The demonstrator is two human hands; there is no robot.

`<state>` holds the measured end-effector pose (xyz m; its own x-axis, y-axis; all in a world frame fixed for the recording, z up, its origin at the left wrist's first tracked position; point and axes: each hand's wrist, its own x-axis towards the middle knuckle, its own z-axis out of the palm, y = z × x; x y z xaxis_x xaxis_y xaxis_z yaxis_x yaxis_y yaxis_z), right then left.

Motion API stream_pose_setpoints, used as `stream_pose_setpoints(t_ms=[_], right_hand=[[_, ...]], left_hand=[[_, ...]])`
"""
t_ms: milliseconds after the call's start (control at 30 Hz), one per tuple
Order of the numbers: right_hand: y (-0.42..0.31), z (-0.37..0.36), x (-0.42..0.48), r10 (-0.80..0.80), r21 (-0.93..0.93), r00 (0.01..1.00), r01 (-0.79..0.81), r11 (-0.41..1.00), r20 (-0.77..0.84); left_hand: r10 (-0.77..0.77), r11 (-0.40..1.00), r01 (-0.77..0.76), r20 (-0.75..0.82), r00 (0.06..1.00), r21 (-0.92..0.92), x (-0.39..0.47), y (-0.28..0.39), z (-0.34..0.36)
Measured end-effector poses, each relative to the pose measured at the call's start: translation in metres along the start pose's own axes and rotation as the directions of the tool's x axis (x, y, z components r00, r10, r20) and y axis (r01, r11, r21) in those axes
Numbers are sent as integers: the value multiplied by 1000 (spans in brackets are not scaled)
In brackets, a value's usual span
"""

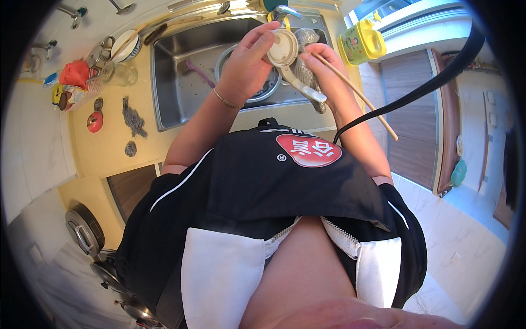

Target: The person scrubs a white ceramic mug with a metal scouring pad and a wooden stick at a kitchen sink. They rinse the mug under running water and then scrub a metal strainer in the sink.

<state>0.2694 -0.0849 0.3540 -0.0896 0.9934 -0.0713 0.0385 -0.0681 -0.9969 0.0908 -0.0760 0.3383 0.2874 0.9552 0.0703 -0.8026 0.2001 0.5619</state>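
Observation:
My left hand (250, 53) grips a round off-white plastic part (283, 47) above the sink, its hollow face turned up towards me. A curved pale handle (302, 87) appears joined to it and extends towards my right wrist. Pinched between the thumb and fingers of my right hand (326, 68) is a thin wooden chopstick (355, 88), slanting down over my forearm. A grey mesh cloth (308, 39) lies behind the handle, partly hidden by it and by my right hand. Below my left hand, a round metal basin (224, 61) sits in the stainless steel sink (176, 53).
A faucet (287, 12) rises behind the sink. To the right stands a yellow jug (361, 41). Steel wool (133, 117), a red-topped scrubber (95, 122), a glass jar (123, 75) and a bowl (127, 45) occupy the left counter. A purple-handled brush (199, 73) lies in the sink.

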Motion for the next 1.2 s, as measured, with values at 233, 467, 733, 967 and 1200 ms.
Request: stream_pose_setpoints(t_ms=[233,467,733,967,1200], right_hand=[[-25,-10,-19,-120,-34,990,123,992,78],[-30,-8,-25,-41,-225,959,107,968,279],[-28,-8,-20,-73,-106,984,91,990,163],[-33,6,-9,-70,-39,994,74,997,81],[-20,11,7,-251,-284,964,264,922,82]], left_hand=[[77,992,-71,-53,996,99,1,2,-3],[157,974,-153,-11,988,168,2,4,-3],[256,964,-258,28,966,59,4,18,-6],[153,971,-149,-4,988,185,-1,6,7],[96,958,-87,-20,995,272,-8,-1,18]])
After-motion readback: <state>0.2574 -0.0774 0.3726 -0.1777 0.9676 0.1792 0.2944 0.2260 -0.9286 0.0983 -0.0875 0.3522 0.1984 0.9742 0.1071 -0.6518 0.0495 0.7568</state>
